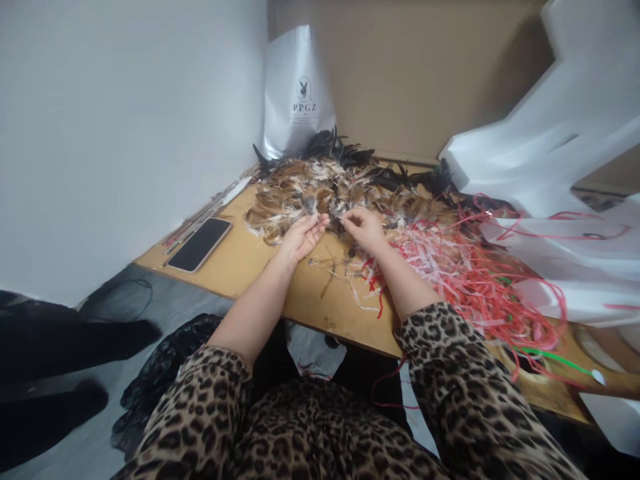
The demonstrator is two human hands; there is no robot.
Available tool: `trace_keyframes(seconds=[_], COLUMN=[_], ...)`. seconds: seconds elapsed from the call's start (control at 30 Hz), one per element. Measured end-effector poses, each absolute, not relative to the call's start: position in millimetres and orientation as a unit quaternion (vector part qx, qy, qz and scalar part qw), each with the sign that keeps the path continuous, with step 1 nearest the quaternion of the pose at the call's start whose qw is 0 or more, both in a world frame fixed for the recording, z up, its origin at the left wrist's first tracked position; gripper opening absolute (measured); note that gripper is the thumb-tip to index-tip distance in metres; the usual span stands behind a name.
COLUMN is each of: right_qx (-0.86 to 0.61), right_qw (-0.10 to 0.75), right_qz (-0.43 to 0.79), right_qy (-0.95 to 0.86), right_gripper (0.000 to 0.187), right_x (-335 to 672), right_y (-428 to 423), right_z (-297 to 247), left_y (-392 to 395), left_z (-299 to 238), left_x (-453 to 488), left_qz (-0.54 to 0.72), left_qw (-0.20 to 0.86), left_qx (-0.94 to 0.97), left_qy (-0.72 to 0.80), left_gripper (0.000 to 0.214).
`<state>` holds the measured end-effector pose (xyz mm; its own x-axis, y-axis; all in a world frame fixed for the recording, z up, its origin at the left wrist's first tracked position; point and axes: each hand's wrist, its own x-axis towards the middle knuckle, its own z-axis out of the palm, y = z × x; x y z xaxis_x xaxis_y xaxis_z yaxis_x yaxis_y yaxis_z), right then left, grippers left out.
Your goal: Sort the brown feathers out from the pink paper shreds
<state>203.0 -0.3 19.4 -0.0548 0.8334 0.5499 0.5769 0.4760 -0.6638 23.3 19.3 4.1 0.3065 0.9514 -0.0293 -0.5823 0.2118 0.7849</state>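
A large heap of brown, white and black feathers [285,183] covers the back of the wooden table [240,267]. At its front edge my left hand [306,236] is turned palm up with half-curled fingers, its thumb and fingertips closed at the base of a greyish-brown feather [309,202]. Facing it, my right hand [365,230] pinches with thumb and index finger; whatever small thing is between those tips is too fine to make out. The two sets of fingertips are a short gap apart. Loose feather bits [327,263] lie below them.
Tangled red and pink plastic strips [465,273] spread right of my right forearm. A phone [200,245] lies at the left table edge. A white printed bag [299,93] stands behind the feathers. White foam-like pieces [540,147] crowd the right. Someone's dark-clad legs [60,353] show at left.
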Motion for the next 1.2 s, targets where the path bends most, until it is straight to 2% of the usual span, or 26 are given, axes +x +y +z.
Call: trace_keyframes(seconds=[0.07,0.17,0.23,0.3,0.47,0.63,0.8,0.97,1.1,1.2], right_qx=[-0.504,-0.538,-0.553,-0.545,-0.507,-0.458,-0.431,-0.402,-0.408,-0.445], right_qw=[0.501,0.567,0.591,0.577,0.445,0.466,0.494,0.537,0.568,0.562], right_qz=[0.148,0.157,0.176,0.25,0.518,0.645,0.661,0.638,0.574,0.509], right_qy=[-0.688,-0.603,-0.561,-0.555,-0.526,-0.397,-0.365,-0.377,-0.425,-0.477], right_gripper=[0.016,0.03,0.029,0.022,0.021,0.025,0.034,0.039,0.037,0.032], right_x=[204,204,202,198,186,184,182,179,180,181], right_y=[2,5,4,1,-8,-8,-8,-8,-8,-10], right_z=[19,24,30,36,38,36,35,35,37,38], left_y=[20,21,20,18,12,7,3,5,10,11], left_z=[4,6,8,11,17,19,18,16,13,12], left_x=[24,24,25,25,28,31,34,32,30,30], left_qz=[0.54,0.568,0.578,0.582,0.576,0.55,0.512,0.5,0.507,0.484], left_qw=[0.716,0.685,0.665,0.653,0.654,0.667,0.697,0.729,0.744,0.749], left_qx=[0.353,0.371,0.383,0.393,0.411,0.439,0.447,0.415,0.365,0.361], left_qy=[0.267,0.267,0.278,0.285,0.266,0.244,0.23,0.216,0.239,0.274], left_gripper=[0.008,0.007,0.008,0.009,0.015,0.021,0.023,0.016,0.009,0.008])
